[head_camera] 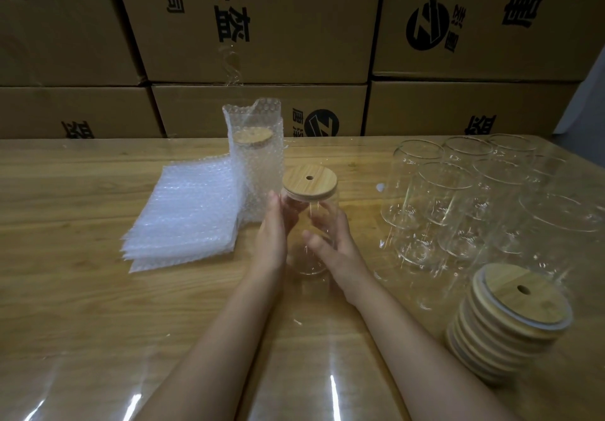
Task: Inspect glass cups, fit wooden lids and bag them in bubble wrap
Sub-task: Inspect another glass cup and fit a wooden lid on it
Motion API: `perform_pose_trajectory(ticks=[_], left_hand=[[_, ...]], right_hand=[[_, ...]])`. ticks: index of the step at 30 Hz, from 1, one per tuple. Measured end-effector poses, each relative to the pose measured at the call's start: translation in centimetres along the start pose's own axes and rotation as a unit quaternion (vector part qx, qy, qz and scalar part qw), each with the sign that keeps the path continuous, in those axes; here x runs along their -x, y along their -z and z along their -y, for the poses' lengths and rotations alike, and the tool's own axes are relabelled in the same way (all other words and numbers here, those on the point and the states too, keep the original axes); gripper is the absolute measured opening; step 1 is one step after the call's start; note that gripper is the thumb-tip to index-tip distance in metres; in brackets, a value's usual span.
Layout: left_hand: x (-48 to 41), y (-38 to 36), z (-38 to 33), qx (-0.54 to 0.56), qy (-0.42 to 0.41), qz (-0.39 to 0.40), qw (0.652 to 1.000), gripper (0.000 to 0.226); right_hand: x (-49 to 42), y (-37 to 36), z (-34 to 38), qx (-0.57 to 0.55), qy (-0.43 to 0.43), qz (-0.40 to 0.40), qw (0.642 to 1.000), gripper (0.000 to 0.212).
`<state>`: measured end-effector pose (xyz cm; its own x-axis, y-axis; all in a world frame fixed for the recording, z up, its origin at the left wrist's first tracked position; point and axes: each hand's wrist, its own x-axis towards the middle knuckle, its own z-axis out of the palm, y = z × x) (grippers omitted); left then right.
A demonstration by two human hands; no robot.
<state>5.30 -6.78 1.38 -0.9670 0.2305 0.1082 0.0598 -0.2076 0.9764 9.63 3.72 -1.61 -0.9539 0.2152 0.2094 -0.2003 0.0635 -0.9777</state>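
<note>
- Far left, the wooden table (75,289) lay under a clear, glossy sheet that caught streaks of light. Behind it rose a wall of cardboard boxes (294,27) printed in black.
- Next along, a stack of flat bubble-wrap bags (186,217) sat on the table, fanned out a little at its near corner.
- Right at that stack's far right edge stood a bagged cup (258,171), upright. Its pale wood lid showed through the bubbles and the bag's mouth gaped open above it.
- Then came the left hand (276,227), fingers curled round the left side of the glass cup (311,221), gripping it high up near the shoulder.
- Dead centre, that glass cup was held between both hands, just in front of the bagged cup and leaning a touch away from the person. Whether its base touched the table, I could not tell.
- On top of it sat a wooden lid (309,180), round with a small hole in the middle, seated on the rim.
- The right hand (332,243) was clamped on the cup's right side, with the thumb across the near face of the glass and the fingers wrapped behind.
- Further right, a cluster of empty glass cups (474,198) stood packed close together, mouths up.
- At the near right, a stack of wooden lids (510,319) leaned slightly, the top one showing its hole and a pale ring round its edge.
</note>
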Motion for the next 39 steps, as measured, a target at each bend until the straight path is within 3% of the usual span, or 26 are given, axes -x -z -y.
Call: perform_pose_trajectory(ticks=[4, 8, 11, 14, 17, 18, 20, 22, 24, 36, 39], left_hand=[[0.5, -0.4, 1.0, -0.009, -0.007, -0.011, 1.0, 0.057], [0.3, -0.3, 1.6, 0.008, 0.037, -0.016, 0.999, 0.053], [0.0, 0.9, 1.1, -0.117, -0.03, -0.079, 0.99, 0.047], [-0.6, 3.3, -1.0, -0.251, -0.186, -0.145, 0.939, 0.036], [-1.3, 6.6, -3.9, -0.416, -0.267, -0.225, 0.84, 0.022], [-1.6, 8.0, -4.7, -0.462, -0.262, -0.231, 0.815, 0.016], [-2.2, 10.7, -6.1, -0.558, -0.184, -0.155, 0.794, 0.016], [-2.4, 12.9, -7.0, -0.657, -0.057, -0.025, 0.751, 0.041], [-2.1, 13.7, -7.6, -0.685, 0.021, 0.029, 0.728, 0.055], [-2.3, 14.6, -6.6, -0.641, 0.044, 0.063, 0.764, 0.034], [-2.5, 14.8, -6.6, -0.636, 0.018, 0.054, 0.769, 0.024]], right_hand=[[0.1, 0.0, 0.7, -0.032, -0.009, 0.0, 0.999, 0.067], [0.0, 0.0, 0.4, -0.039, -0.017, -0.027, 0.999, 0.084], [-0.4, 0.2, 0.2, -0.084, -0.052, -0.049, 0.994, 0.07], [-0.6, 0.4, 0.2, -0.099, -0.068, -0.05, 0.991, 0.065], [-0.7, 0.5, 0.0, -0.113, -0.07, -0.056, 0.99, 0.062], [-0.7, 0.5, 0.0, -0.117, -0.07, -0.057, 0.989, 0.061], [-0.7, 0.5, -0.1, -0.124, -0.07, -0.057, 0.988, 0.061], [-0.8, 0.5, -0.1, -0.127, -0.072, -0.056, 0.988, 0.06], [-0.8, 0.6, -0.2, -0.127, -0.074, -0.057, 0.988, 0.057], [-1.0, 0.8, -0.6, -0.14, -0.061, -0.064, 0.986, 0.059], [-0.9, 0.8, -0.6, -0.145, -0.059, -0.066, 0.986, 0.06]])
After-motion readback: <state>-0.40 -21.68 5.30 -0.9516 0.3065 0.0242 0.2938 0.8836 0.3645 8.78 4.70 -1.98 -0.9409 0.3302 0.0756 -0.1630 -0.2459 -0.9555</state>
